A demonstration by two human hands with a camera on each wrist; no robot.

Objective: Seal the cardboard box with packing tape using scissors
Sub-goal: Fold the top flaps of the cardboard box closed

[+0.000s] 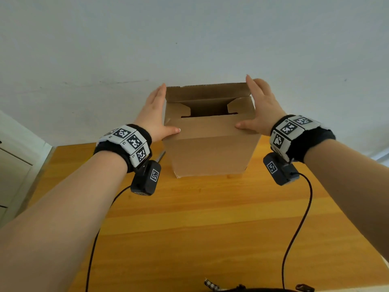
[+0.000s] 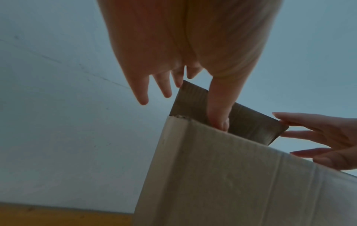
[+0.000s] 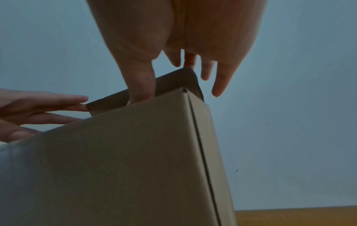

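Note:
A brown cardboard box [image 1: 212, 152] stands on the wooden table [image 1: 200, 218] against the wall. Its near flap [image 1: 208, 125] is folded down, both side flaps are tucked in, and the far flap [image 1: 206, 90] stands up, leaving a dark gap [image 1: 208, 110]. My left hand [image 1: 156, 114] lies flat on the box's left side, thumb on the near flap. My right hand [image 1: 260, 108] mirrors it on the right side. In the wrist views the left hand [image 2: 173, 76] and right hand [image 3: 173, 61] have straight fingers beside the box [image 2: 222, 175] [image 3: 125, 160]. No tape is in view.
A thin grey metal tip [image 1: 161, 155], possibly the scissors, pokes out behind my left wrist on the table. A pale wall [image 1: 189, 39] rises right behind the box. A white cabinet [image 1: 12, 165] stands at the left. Camera cables [image 1: 303, 207] trail over the table.

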